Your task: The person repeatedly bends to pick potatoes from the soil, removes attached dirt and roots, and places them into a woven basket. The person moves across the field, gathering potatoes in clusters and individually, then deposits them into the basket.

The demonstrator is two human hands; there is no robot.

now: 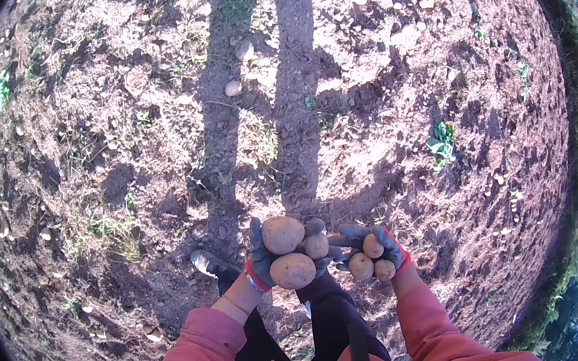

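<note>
Both hands wear grey work gloves with red cuffs and are held side by side, palms up, in front of my legs. On my left hand (263, 264) lie two large potatoes, one farther out (283, 234) and one nearer my body (293, 271), with a smaller potato (316, 246) beside them towards the fingers. Three small potatoes rest in my right hand (381, 248): one at the top (372, 246), one at the lower left (361, 265) and one at the lower right (384, 269). The fingertips of the two hands almost meet.
Dry, sunlit soil with weeds surrounds me. A potato (233, 88) lies on the ground ahead, and several pale ones (426, 4) lie farther off to the right. A green leafy plant (442, 145) grows at the right. My shoe (206, 263) stands left of my hands. Grass borders the field.
</note>
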